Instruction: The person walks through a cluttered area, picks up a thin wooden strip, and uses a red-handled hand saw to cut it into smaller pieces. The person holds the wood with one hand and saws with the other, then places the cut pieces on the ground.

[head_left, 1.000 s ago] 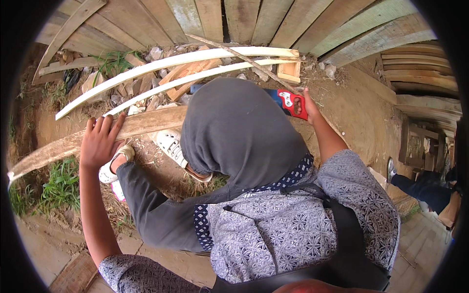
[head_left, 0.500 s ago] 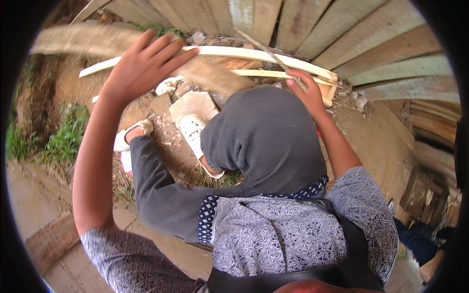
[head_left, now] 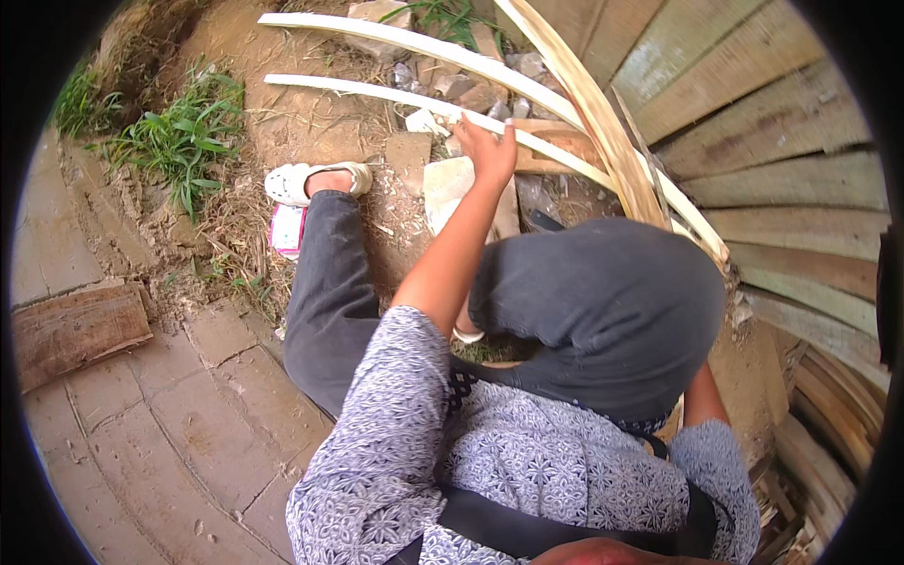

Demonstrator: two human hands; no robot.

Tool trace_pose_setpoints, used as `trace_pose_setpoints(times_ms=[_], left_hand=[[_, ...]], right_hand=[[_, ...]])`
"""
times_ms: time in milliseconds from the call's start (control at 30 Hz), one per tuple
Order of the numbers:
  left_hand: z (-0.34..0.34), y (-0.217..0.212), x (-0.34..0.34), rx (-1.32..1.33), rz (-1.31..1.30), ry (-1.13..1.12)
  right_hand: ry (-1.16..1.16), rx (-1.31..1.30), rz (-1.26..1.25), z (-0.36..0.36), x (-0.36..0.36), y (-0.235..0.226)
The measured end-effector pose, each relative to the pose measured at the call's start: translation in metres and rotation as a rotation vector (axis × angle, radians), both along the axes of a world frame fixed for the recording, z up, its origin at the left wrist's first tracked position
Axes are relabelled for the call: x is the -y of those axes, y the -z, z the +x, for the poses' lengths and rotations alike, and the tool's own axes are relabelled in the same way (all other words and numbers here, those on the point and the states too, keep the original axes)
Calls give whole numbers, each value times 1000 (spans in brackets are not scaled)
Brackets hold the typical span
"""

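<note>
My left hand (head_left: 487,155) reaches over the ground, its thumb and fingers apart, fingertips at a long pale wooden strip (head_left: 377,91). I see no firm grip around that strip. A second pale strip (head_left: 414,40) lies roughly alongside, farther off. A wider, rough-edged plank (head_left: 603,113) slants from the far edge down to my bent right knee, crossing both strips. Beside it runs a thin greyish stick (head_left: 643,141). My right forearm (head_left: 704,400) goes down behind the knee, which hides the right hand.
A plank fence (head_left: 753,141) borders the right side. Under the strips lie stones (head_left: 480,97) and a flat slab (head_left: 447,188). Grass (head_left: 184,132) grows on the left, above brick paving (head_left: 188,414) with a wooden board (head_left: 80,330). A pink-and-white packet (head_left: 287,229) lies beside my left shoe (head_left: 301,182).
My left hand has left the blurred plank and come down to the nearer strip. The plank now slants by the fence. My right hand, earlier around a thin stick, has dropped behind the knee.
</note>
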State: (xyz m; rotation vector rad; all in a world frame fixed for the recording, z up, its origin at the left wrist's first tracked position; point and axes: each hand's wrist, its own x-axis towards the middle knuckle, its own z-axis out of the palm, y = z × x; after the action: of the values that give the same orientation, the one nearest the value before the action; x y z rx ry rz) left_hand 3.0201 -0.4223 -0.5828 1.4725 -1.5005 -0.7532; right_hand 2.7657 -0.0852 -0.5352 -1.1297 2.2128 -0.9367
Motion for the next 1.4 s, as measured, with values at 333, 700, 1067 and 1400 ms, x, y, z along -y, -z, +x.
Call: trace_pose_setpoints(times_ms=[333,700,1067,1400], left_hand=[[32,67,112,-947,724,-170],[49,30,50,-1056,595,9],[79,5,13,-982,477,27],[80,23,18,-754,527,-84]], right_hand=[[129,-71,194,18,-93,28],[120,-118,198,14,-94,36],[93,-139,132,10,-80,39],[86,-172,150,13,-90,37]])
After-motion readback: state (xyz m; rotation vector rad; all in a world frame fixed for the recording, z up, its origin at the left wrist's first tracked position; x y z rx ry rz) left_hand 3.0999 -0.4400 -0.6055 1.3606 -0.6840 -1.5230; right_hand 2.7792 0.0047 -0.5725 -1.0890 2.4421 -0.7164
